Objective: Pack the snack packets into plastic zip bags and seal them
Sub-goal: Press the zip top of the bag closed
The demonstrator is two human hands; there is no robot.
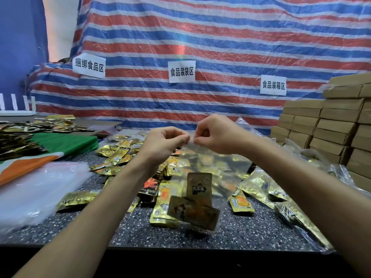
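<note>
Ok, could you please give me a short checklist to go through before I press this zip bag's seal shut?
1. Left hand pinches the zip bag at its top edge: ok.
2. Right hand pinches the top edge right beside it: ok.
3. Snack packets lie at the bag's bottom, well below the zip: ok.
4. Bag hangs from both hands over the table: ok.
5. Zip strips lined up across the whole width: cannot tell.
6. Packet count inside: cannot tell.

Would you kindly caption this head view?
Left hand and right hand pinch the top of a zip bag holding snack packets.
</note>
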